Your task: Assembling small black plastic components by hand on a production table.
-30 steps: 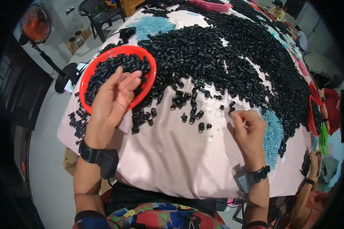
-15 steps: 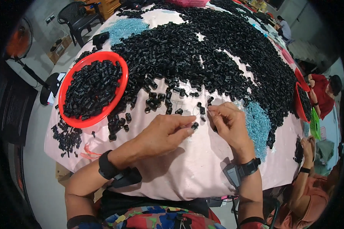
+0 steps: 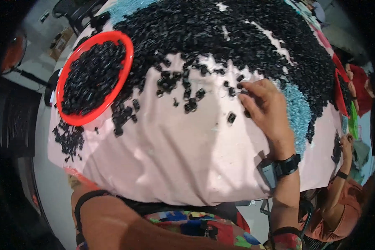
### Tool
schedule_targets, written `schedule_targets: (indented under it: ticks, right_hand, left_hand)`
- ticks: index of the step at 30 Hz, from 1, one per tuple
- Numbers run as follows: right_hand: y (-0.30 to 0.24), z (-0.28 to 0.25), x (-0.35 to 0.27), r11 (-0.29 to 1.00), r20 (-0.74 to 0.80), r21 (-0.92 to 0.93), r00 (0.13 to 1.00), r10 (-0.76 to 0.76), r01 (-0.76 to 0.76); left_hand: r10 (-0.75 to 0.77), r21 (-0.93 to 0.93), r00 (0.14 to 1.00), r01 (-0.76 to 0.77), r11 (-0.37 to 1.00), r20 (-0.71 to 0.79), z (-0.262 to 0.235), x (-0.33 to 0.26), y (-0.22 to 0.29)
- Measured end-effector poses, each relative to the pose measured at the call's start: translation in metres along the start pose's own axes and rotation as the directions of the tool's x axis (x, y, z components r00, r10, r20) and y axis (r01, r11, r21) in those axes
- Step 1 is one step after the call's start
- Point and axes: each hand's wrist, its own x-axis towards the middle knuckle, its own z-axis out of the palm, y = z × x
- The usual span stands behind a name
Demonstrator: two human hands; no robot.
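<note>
My right hand (image 3: 266, 106) is over the right middle of the pink-covered table (image 3: 175, 154). Its thumb and index finger close around a small black plastic part (image 3: 244, 92), partly hidden by the fingertips. Just left of those fingers lie a few more small black parts (image 3: 231, 91); one black piece (image 3: 231, 117) sits alone nearer to me. My left arm (image 3: 116, 221) crosses the lower left edge, and its hand is out of view. Loose black parts (image 3: 190, 105) are scattered left of centre.
A red basin (image 3: 129, 62) full of black parts stands at the left. A big heap of black parts (image 3: 204, 33) covers the far side. Pale blue small pieces (image 3: 296, 112) are piled right of my hand. Other people (image 3: 337, 208) sit along the right side.
My left hand has left the table middle and gone out of view at the bottom. My right hand stays near the small black parts. The view has shifted.
</note>
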Motion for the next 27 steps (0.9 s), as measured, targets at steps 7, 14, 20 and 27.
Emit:
schedule_targets:
  ticks: [7, 14, 20, 27]
  right_hand:
    - [0.005, -0.004, -0.005, 0.999, 0.023, -0.041, 1.000, -0.021, 0.022]
    - [-0.003, -0.007, -0.003, 0.997, -0.042, 0.048, 0.998, -0.051, 0.053]
    - [0.007, -0.004, -0.006, 0.989, -0.014, 0.145, 1.000, 0.023, -0.021]
    - [0.002, -0.004, -0.005, 0.964, 0.085, 0.240, 0.992, 0.097, -0.115]
  left_hand:
    - [-0.211, 0.080, 0.977, 0.207, 0.975, 0.042, -0.052, -0.017, 0.020]
    - [-0.413, 0.281, 0.911, 0.403, 0.871, -0.025, -0.064, -0.002, 0.038]
    - [-0.194, 0.548, 0.893, 0.408, 0.730, -0.406, -0.079, 0.049, -0.050]
    - [0.089, 0.921, 0.961, 0.220, 0.322, -0.260, -0.075, 0.085, -0.120]
